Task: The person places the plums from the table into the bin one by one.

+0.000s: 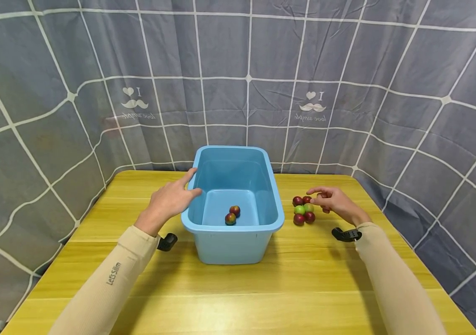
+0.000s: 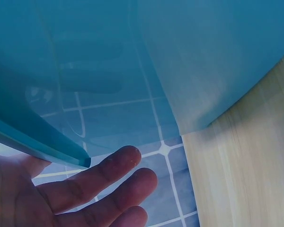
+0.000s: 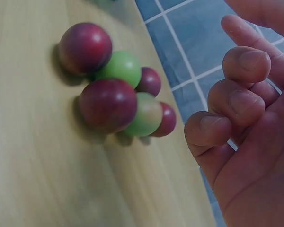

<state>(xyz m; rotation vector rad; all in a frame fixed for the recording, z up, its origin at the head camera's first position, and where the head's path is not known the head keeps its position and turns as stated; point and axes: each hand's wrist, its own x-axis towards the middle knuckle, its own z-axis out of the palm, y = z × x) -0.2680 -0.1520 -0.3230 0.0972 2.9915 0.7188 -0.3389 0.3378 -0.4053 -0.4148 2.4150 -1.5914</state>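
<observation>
My left hand (image 1: 172, 197) rests at the left rim of a light blue plastic tub (image 1: 231, 246). Its thumb lies over the rim, while the other fingers (image 2: 111, 170) extend loosely outside the wall in the left wrist view. Two small reddish-green, plum-like fruits, one nearer (image 1: 230, 218) and one behind (image 1: 234, 211), lie on the tub's floor. To the tub's right, dark red fruits (image 3: 109, 105) and two green ones (image 3: 120, 68) sit clustered on the table. My right hand (image 1: 336, 203) hovers beside the cluster's far right, fingers loosely bent with nothing seen between them.
The wood-grain table (image 1: 238, 298) carries the tub near its back edge. A grey curtain (image 1: 225, 102) with white grid lines hangs behind it and along both sides. Each wrist bears a black camera mount, such as the one on the right wrist (image 1: 347, 235).
</observation>
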